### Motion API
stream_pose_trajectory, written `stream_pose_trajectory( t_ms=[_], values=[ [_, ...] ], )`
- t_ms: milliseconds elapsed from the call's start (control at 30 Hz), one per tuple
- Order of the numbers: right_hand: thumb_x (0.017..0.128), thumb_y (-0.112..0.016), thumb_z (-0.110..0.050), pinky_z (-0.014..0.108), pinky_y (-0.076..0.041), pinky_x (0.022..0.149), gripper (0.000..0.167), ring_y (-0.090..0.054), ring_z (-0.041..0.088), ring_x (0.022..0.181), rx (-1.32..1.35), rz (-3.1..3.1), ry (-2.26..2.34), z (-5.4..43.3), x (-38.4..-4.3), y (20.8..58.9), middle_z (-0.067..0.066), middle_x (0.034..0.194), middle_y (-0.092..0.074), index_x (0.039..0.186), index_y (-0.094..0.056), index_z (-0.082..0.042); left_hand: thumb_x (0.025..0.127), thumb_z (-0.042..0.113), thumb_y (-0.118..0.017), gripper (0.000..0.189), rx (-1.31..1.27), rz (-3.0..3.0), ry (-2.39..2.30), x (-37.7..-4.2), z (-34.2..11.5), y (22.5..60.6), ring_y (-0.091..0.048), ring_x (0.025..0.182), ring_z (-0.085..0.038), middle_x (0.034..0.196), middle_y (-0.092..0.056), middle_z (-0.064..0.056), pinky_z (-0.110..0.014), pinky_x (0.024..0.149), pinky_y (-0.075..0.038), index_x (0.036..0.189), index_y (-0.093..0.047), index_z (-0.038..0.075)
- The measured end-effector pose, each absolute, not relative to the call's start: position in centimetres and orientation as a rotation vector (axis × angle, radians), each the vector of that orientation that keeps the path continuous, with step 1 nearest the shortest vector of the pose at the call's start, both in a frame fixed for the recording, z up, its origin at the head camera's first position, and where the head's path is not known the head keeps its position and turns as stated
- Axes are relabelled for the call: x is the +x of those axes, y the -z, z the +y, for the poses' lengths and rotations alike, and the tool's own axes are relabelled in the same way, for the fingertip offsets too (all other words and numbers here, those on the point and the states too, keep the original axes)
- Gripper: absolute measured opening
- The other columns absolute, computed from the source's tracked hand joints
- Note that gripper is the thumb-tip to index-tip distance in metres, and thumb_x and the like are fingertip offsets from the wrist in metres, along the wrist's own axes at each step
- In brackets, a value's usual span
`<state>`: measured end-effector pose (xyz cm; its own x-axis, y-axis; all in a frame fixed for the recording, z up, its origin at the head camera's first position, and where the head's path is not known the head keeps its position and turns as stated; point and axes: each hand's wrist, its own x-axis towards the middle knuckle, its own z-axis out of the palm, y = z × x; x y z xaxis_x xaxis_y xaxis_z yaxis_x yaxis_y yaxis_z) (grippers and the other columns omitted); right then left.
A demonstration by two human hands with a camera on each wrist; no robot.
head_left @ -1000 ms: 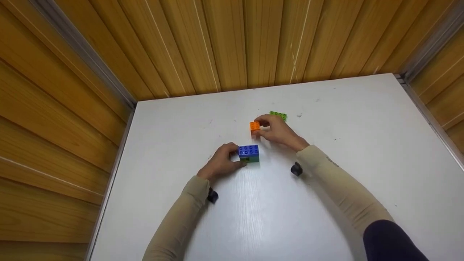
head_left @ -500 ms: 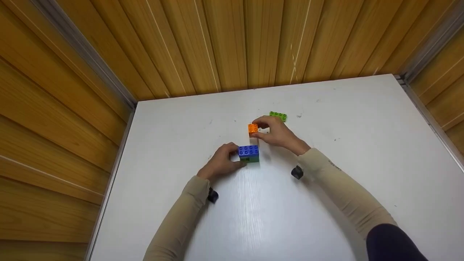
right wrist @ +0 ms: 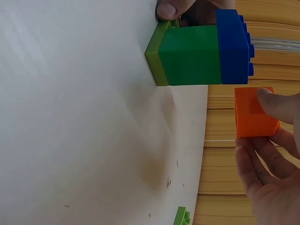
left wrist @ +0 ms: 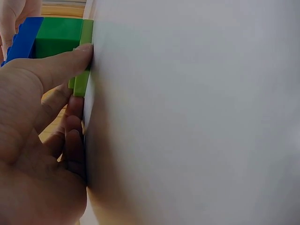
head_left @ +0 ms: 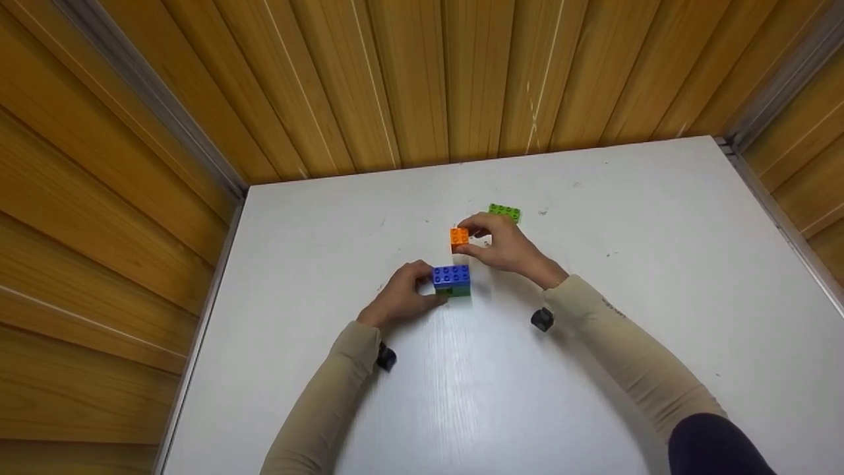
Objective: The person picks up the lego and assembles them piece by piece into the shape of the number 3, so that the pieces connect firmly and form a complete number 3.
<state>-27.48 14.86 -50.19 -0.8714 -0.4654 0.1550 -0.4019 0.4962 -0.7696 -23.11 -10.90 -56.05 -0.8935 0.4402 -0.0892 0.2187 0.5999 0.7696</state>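
A stack of toy building bricks stands on the white table: a thin light green brick (right wrist: 156,58) at the bottom, a green brick (right wrist: 191,56) on it, and a blue brick (head_left: 452,275) on top, studs up. My left hand (head_left: 402,295) grips the stack low from its left side, thumb on the light green layer in the left wrist view. Between thumb and fingers, my right hand (head_left: 506,245) pinches an orange brick (right wrist: 255,112). This brick is clear of the table, beyond the stack in the head view and apart from the blue brick.
Behind my right hand a flat light green brick (head_left: 505,210) lies on the white table (head_left: 593,369). Wood-patterned panels (head_left: 422,79) rise along the table's back and left edges. A small black wrist camera (head_left: 542,320) hangs below the right sleeve, another (head_left: 386,358) by the left.
My right hand has brought the orange brick slightly left and nearer to the stack, and its studded top shows more fully. My left hand and the stack have stayed in place.
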Motion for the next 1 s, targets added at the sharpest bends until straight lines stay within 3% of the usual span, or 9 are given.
stream_pose_trajectory(
  t_ms=[433, 700, 1000],
  values=[
    [0.094, -0.085, -0.025, 0.047, -0.058, 0.099, 0.039, -0.071, 0.027, 0.11, -0.8, 2.643, 1.409, 15.0, -26.2, 49.6, 0.007, 0.121, -0.076, 0.128, -0.075, -0.009, 0.089, 0.023, -0.087, 0.035, 0.543, 2.562, -1.18, -23.1, -10.9, 56.1, -0.052, 0.103, -0.02, 0.109, -0.064, 0.002, -0.038, 0.095, -0.045, 0.122, -0.076, 0.02],
    [0.093, -0.086, -0.025, 0.054, -0.057, 0.098, 0.039, -0.071, 0.03, 0.109, -0.825, 2.606, 1.451, 15.2, -25.6, 49.6, 0.009, 0.12, -0.075, 0.127, -0.075, -0.007, 0.089, 0.022, -0.088, 0.036, 0.55, 2.573, -1.155, -23.1, -10.9, 56.2, -0.053, 0.104, -0.019, 0.11, -0.065, 0.003, -0.038, 0.097, -0.046, 0.122, -0.076, 0.017],
    [0.094, -0.085, -0.024, 0.052, -0.058, 0.097, 0.037, -0.072, 0.032, 0.107, -0.839, 2.601, 1.454, 15.3, -25.2, 49.6, 0.008, 0.118, -0.076, 0.126, -0.076, -0.008, 0.09, 0.023, -0.087, 0.034, 0.568, 2.572, -1.169, -23.2, -11.0, 56.3, -0.052, 0.103, -0.019, 0.109, -0.065, 0.002, -0.038, 0.096, -0.046, 0.122, -0.076, 0.018]
  ],
)
